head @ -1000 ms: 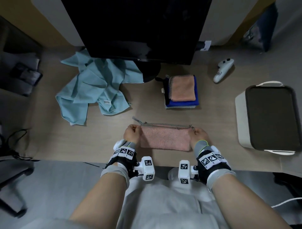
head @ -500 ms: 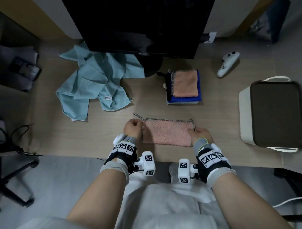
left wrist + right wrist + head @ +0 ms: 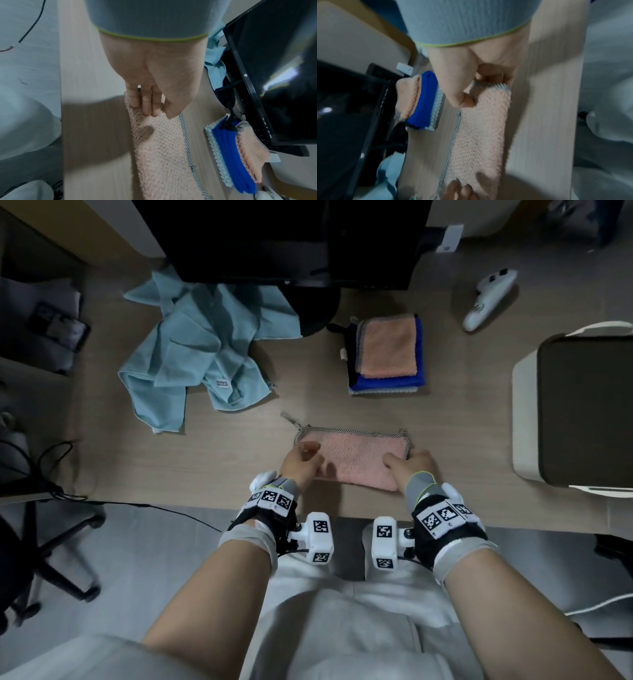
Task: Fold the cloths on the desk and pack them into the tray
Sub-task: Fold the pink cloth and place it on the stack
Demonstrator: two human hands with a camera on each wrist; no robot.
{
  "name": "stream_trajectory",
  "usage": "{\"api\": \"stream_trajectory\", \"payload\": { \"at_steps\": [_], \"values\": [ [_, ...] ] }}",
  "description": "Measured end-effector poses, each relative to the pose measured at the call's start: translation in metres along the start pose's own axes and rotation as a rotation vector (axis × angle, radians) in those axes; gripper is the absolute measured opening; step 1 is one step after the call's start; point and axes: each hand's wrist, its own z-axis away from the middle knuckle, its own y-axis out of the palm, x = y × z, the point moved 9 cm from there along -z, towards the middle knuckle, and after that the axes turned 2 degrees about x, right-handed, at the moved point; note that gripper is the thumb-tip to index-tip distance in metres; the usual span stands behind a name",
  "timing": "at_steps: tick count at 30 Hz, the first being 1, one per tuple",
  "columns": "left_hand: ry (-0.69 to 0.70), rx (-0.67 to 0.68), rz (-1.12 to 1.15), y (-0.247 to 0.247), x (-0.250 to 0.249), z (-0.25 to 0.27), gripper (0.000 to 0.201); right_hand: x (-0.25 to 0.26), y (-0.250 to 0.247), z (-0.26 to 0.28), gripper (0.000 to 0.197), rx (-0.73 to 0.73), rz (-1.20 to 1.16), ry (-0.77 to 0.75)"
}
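Observation:
A pink cloth (image 3: 356,458) with checked trim lies folded into a long strip near the desk's front edge. My left hand (image 3: 310,451) holds its left end, with the fingers (image 3: 147,106) and thumb closed on the pile. My right hand (image 3: 399,462) pinches the right end, thumb on top (image 3: 462,100) and fingers curled under the trim. The tray (image 3: 524,419), white-walled with a dark inside, stands at the right edge of the desk. Behind the strip sits a stack of folded cloths (image 3: 388,347), orange on blue. A crumpled light-blue cloth (image 3: 205,347) lies at the back left.
A black monitor (image 3: 291,237) on its round stand spans the back of the desk. A white game controller (image 3: 486,299) lies at the back right. Cables and an office chair (image 3: 41,542) are off the desk's left front.
Both hands have drawn back from the strip's far corners to its short ends. The pink cloth stays flat in the same place.

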Motion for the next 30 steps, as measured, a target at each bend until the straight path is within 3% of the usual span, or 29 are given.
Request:
{"api": "stream_trajectory", "payload": {
  "at_steps": [4,8,13,15,19,25,30],
  "values": [
    [0.014,-0.046,-0.039,0.011,-0.02,0.028,0.018,-0.016,-0.008,-0.014,0.076,0.061,-0.161,0.018],
    [-0.086,0.124,-0.023,0.053,-0.008,0.043,0.02,-0.054,0.019,-0.063,0.093,0.181,-0.365,0.036],
    [-0.198,0.077,0.073,0.051,0.016,0.043,0.023,-0.055,0.023,-0.049,0.063,0.206,-0.327,0.05],
    [-0.224,0.084,0.087,0.046,0.018,0.044,0.025,-0.056,0.019,-0.044,0.06,0.176,-0.297,0.05],
    [-0.174,0.115,0.095,0.04,-0.004,0.035,0.031,-0.022,-0.001,-0.017,0.047,0.08,-0.151,-0.052],
    [-0.211,0.38,0.113,0.069,-0.008,0.037,0.023,0.02,0.038,0.013,0.051,0.249,-0.196,-0.125],
    [-0.237,0.338,0.253,0.033,-0.013,0.025,0.03,0.052,0.087,0.03,0.053,0.353,-0.162,-0.131]
  ]
}}
